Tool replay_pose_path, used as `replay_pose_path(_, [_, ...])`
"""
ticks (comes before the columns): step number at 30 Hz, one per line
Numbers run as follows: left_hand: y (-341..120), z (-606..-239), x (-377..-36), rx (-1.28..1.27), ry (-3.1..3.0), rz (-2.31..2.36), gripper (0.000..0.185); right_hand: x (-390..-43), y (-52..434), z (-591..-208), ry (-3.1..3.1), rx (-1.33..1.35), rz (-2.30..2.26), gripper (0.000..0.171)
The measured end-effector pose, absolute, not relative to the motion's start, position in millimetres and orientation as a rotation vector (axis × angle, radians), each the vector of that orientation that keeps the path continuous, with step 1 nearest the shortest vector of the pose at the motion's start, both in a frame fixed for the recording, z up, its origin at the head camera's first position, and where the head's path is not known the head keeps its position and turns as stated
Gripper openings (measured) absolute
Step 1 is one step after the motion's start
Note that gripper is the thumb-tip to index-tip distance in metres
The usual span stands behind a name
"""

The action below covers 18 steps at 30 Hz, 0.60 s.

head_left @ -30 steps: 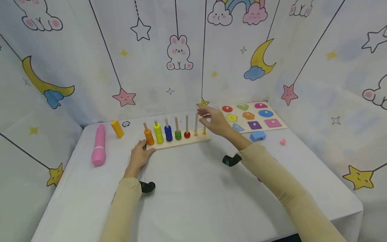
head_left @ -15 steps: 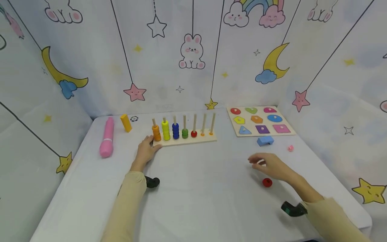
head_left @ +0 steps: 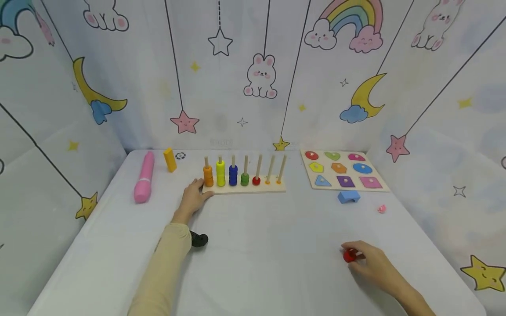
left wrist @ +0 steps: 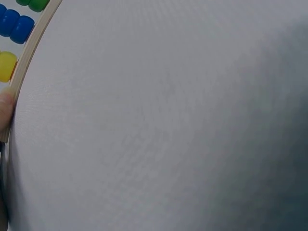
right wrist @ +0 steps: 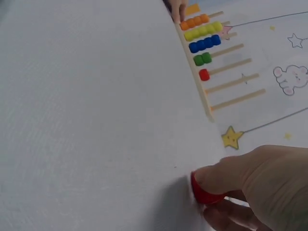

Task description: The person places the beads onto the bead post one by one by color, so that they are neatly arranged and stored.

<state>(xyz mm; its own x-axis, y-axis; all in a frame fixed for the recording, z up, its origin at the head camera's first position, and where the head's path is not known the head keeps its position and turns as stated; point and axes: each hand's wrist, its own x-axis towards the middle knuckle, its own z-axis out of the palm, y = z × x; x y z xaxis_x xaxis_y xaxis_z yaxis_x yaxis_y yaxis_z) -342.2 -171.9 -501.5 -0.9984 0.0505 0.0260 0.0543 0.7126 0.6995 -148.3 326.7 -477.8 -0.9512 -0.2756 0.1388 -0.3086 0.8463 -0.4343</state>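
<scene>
Ring (head_left: 348, 256), red, pinched in right hand (head_left: 371, 265) grip; left hand (head_left: 192, 200) relaxed vs. rack (head_left: 245, 189).

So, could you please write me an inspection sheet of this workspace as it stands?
Surface: white cloth-covered table, flat.
Job's things: wooden peg board with orange, yellow, blue, green and red ring stacks, its two rightmost pegs bare; loose red ring lying on the cloth.
Clutter: pink cylinder, yellow block, wooden shape puzzle, blue arch block, small pink piece.
Hands: left hand rests against the board's left end; right hand pinches the loose red ring.
Cables: nothing seen.
Surroundings: white walls printed with stars, moons, bunnies and a rainbow.
</scene>
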Motion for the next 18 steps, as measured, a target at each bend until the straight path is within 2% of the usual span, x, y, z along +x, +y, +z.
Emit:
replay_pose_path(8, [-171, -510, -342, -0.074, -2.938, -1.173, 0.073, -175, 311, -482, -2.797, 0.558, 0.803, 0.049])
replay_pose_path(18, [-167, -506, -345, -0.053, -2.923, -1.167, 0.073, -267, 228, -432, -2.51, 0.796, 0.916, 0.05])
